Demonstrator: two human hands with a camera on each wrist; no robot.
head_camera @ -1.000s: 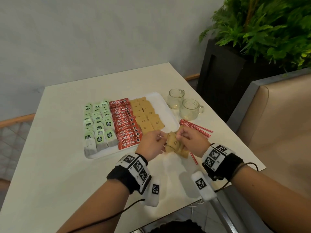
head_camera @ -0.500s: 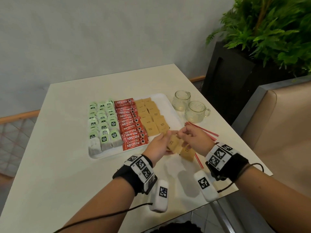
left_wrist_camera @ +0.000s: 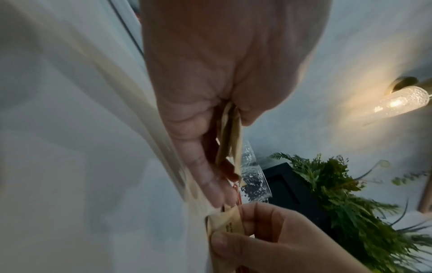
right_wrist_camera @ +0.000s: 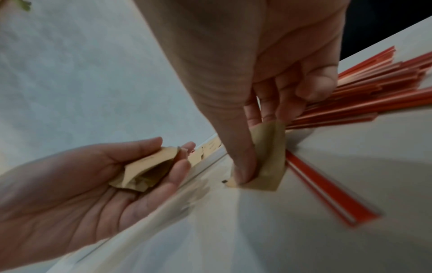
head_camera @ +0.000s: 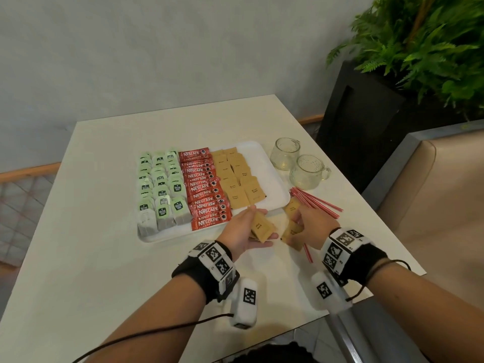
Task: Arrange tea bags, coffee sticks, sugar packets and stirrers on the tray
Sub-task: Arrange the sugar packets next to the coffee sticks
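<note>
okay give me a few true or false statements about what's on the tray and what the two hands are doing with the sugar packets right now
1. The left hand holds brown sugar packets in its palm. True.
2. The red stirrers lie on the tray. False: they lie on the table, right of it.
3. The coffee sticks sit between the tea bags and the sugar rows. True.
4. The right hand is empty. False: it pinches a sugar packet on the table.
5. The two glass cups stand on the tray. False: beside it.
</note>
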